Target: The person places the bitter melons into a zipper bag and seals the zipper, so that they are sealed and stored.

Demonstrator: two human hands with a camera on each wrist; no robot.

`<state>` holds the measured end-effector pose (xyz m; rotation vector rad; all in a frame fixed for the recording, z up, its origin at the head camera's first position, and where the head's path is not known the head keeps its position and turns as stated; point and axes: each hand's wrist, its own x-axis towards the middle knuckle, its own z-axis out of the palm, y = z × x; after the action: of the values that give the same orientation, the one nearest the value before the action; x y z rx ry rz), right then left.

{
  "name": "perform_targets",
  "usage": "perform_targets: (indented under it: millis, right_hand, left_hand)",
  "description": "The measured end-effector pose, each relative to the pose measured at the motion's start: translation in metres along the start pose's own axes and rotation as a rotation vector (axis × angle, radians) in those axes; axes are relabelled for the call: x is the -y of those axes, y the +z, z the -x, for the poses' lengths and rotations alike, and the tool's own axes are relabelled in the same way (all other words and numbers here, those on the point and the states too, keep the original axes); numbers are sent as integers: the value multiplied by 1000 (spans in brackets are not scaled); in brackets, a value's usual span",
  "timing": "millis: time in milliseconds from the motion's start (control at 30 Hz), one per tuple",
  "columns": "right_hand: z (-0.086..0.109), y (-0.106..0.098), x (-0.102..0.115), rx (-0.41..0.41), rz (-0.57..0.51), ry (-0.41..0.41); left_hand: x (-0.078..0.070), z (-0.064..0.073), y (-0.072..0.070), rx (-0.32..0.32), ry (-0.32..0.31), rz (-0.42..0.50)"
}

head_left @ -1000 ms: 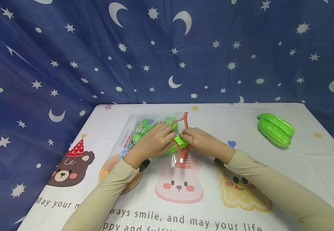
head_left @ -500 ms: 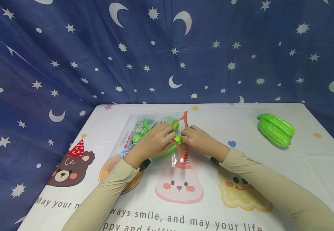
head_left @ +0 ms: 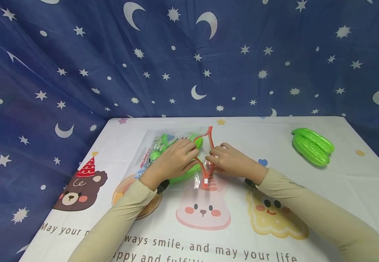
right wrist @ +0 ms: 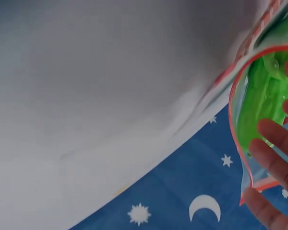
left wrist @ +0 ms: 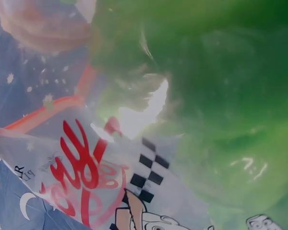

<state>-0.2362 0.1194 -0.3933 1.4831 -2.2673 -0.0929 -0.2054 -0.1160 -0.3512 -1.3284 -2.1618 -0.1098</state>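
Note:
A clear zip bag (head_left: 136, 154) with a red-orange zip edge lies on the table, its mouth gaping to the right. My left hand (head_left: 173, 159) grips the upper lip of that mouth. Inside, several green toy fruits (head_left: 186, 175) show through the printed plastic; in the left wrist view a green shape (left wrist: 230, 91) fills much of the bag. My right hand (head_left: 235, 162) is at the mouth, fingertips right by the red edge. In the right wrist view, its fingers (right wrist: 273, 160) are spread before the opening, with a ridged green piece (right wrist: 261, 103) behind them in the bag.
Another ridged green toy fruit (head_left: 312, 147) lies at the back right of the table. A white cloth (head_left: 261, 251) with cartoon prints covers the tabletop. Behind and to the left hangs a blue curtain (head_left: 163, 43) with moons and stars.
My right hand has pushed a green toy fruit leftward into the bag, let go of it and drawn back slightly to the mouth. My left hand keeps its hold on the lip.

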Motion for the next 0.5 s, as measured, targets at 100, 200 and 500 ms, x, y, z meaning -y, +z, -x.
perform_targets:
  millis: [100,200,500]
  right_hand:
    - [6,-6,-3,10,42,31]
    - [12,-14,-6,17,86,67]
    - [34,-35,-16,72,145,192]
  left_hand:
    - [0,0,0,2,2,-9]
    - [0,-1,-1,6,4,-18]
    - [-1,-1,-1,15,4,-19]
